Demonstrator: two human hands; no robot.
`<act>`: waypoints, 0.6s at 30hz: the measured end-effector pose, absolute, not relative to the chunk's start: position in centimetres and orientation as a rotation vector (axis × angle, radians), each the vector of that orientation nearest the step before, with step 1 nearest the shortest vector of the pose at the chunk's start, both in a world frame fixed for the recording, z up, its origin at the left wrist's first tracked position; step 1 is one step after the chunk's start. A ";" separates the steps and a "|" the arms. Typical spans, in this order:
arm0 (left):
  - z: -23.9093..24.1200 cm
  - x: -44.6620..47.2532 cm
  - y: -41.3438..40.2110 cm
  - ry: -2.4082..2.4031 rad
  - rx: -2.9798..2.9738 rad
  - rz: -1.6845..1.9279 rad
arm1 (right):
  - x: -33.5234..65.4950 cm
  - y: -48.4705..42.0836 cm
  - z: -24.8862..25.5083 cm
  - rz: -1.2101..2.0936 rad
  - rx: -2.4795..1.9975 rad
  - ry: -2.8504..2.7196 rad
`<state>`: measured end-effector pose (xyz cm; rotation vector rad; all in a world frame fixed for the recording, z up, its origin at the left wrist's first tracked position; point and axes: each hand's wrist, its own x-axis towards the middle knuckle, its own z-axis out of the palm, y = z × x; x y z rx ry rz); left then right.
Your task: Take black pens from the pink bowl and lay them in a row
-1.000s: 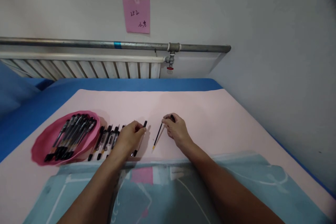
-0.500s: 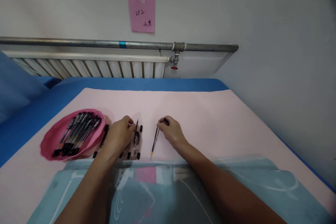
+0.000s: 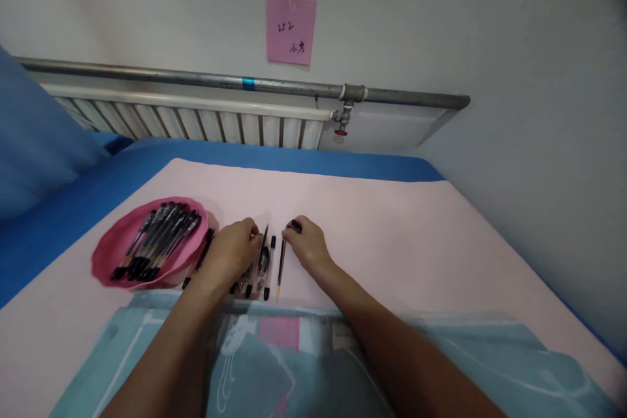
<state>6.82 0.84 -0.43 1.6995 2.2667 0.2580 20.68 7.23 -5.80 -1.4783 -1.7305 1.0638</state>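
My left hand [image 3: 234, 248] is closed, fingers curled over the upper ends of several disassembled pen parts on the table. Its fingertips are partly hidden, so what they pinch cannot be made out. Beside it lie a clear pen barrel [image 3: 270, 269] with black ends and a black pen cap with a clip [image 3: 263, 260]. My right hand [image 3: 309, 247] pinches the upper end of a thin ink refill [image 3: 281, 268], dark with a yellowish lower part. A short black piece [image 3: 296, 226] also shows between that hand's fingers.
At left, a pink basket [image 3: 105, 255] holds several black-capped pens [image 3: 159, 241]. Another pen [image 3: 198, 258] lies between basket and left forearm. A teal patterned cloth [image 3: 264, 366] covers the near edge of the pink tabletop [image 3: 392, 235]. A radiator [image 3: 196, 121] and pipe stand behind.
My right hand has moved left with the refill, which now hangs more upright, close beside the clear barrel. The left hand stays over the pen parts. The view has shifted and tilted slightly.
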 end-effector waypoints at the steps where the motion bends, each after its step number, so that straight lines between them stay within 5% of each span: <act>1: -0.5 6.8 0.9 2.272 1.701 0.251 | 20.6 7.2 -5.8 1.050 -1.489 -1.746; 18: -0.5 6.1 1.0 2.279 1.683 0.275 | 20.9 6.5 -5.5 0.921 -1.405 -2.063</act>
